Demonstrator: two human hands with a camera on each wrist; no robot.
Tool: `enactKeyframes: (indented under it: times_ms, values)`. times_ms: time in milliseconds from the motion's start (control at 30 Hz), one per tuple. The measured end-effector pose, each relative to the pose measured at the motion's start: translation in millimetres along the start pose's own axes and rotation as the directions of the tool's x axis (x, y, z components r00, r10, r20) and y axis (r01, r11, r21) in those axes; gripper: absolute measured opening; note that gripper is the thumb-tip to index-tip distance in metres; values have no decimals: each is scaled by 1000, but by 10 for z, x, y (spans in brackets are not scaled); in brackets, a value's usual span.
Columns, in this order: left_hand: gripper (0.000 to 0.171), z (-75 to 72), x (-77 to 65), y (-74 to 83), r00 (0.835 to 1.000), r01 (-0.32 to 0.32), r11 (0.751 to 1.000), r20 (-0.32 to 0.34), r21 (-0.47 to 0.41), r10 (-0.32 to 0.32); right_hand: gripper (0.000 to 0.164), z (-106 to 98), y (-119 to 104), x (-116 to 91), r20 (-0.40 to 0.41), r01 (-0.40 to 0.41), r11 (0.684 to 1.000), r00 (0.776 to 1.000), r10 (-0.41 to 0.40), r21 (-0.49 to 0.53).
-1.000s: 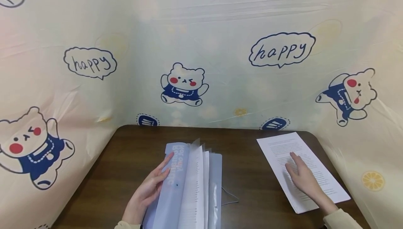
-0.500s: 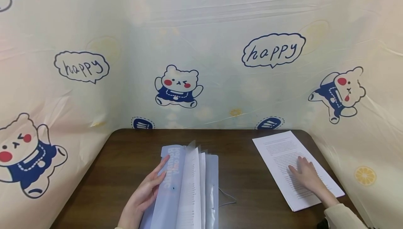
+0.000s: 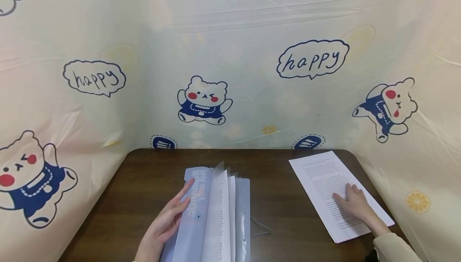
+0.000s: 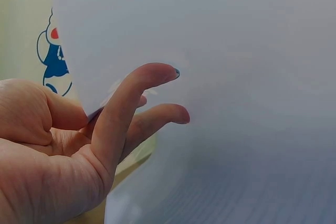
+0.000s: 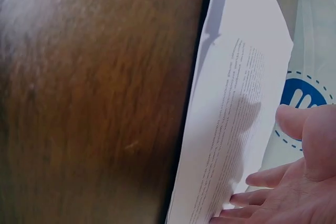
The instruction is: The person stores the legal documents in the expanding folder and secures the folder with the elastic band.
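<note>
"What has the left hand [image 3: 163, 224] got hold of?"

"A light-blue plastic folder [image 3: 192, 230] with pale lettering on its cover. The left edge of the cover runs between the thumb and fingers, and they're bent around it in a loose, partly closed grip."

"And the folder itself?"

"Left of the middle of the dark brown wooden tabletop [image 3: 281, 198], on the near side. The cover's lifted at a slant, so you can see the white printed pages [image 3: 218, 222] fanned out inside, some with clear plastic edges poking up at the top. A thin grey cord [image 3: 268, 231] makes a loop just beside its right side."

"The other one, then, the right hand [image 3: 354, 205]?"

"Well apart from the folder, over a flat stack of white printed paper [image 3: 317, 178] lying askew near the right edge. That hand's mostly open, thumb spread away from the fingers, gripping nothing. The fingertips look set down on the print, though I can't tell how hard they press."

"Lined up with the edge, is it?"

"No, the paper lies at an angle, its far end tipped to the left. A cream sleeve [image 3: 392, 246] covers the forearm there."

"And that cheerful cloth?"

"A pale fabric curtain [image 3: 252, 34] behind the tabletop and along both sides, printed with winking bears [image 3: 202, 106] and 'happy' speech bubbles [image 3: 311, 59]."
</note>
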State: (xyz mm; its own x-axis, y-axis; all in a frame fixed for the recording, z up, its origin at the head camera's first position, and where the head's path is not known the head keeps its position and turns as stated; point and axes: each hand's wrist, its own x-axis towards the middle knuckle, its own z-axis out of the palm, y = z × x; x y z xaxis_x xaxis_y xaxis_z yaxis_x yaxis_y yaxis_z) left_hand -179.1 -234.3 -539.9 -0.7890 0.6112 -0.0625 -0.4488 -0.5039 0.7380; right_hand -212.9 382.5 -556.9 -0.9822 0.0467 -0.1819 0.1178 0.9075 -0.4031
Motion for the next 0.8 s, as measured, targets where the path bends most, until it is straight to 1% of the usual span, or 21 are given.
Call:
enactKeyframes:
  times_ms: [100, 167, 233, 333, 433, 533, 667, 800]
  values:
    - [69, -7, 5, -2, 1000, -4, 1000, 11, 1, 4, 84, -29, 10, 0, 12, -8, 1000, 1000, 9, -12]
    - [69, -12, 8, -5, 1000, -5, 1000, 14, 2, 5, 85, -18, 47, 6, -4, -6, 1000, 1000, 6, -15]
    - [68, -22, 10, -10, 1000, -6, 1000, 16, 0, 6, 87, 12, 117, 24, -42, 8, 1000, 999, -9, -16]
    - [69, -32, 9, -14, 1000, -9, 1000, 15, -3, 9, 87, 66, 231, 40, -124, 21, 1000, 992, -23, -20]
    - [69, -38, 3, -14, 1000, -16, 1000, 14, -6, 16, 89, 56, 314, 51, -153, 8, 1000, 988, -12, -27]
    - [69, -37, -1, -15, 1000, -17, 1000, 16, -4, 17, 90, -14, 331, 44, -119, -30, 999, 993, 27, -29]
    - [69, -34, 0, -25, 1000, -17, 1000, 19, -4, 17, 90, -90, 303, 22, -76, -60, 998, 995, 57, -36]
    - [68, -26, 5, -25, 1000, -21, 1000, 12, -2, 21, 88, -92, 289, 22, -100, -55, 997, 994, 50, -51]
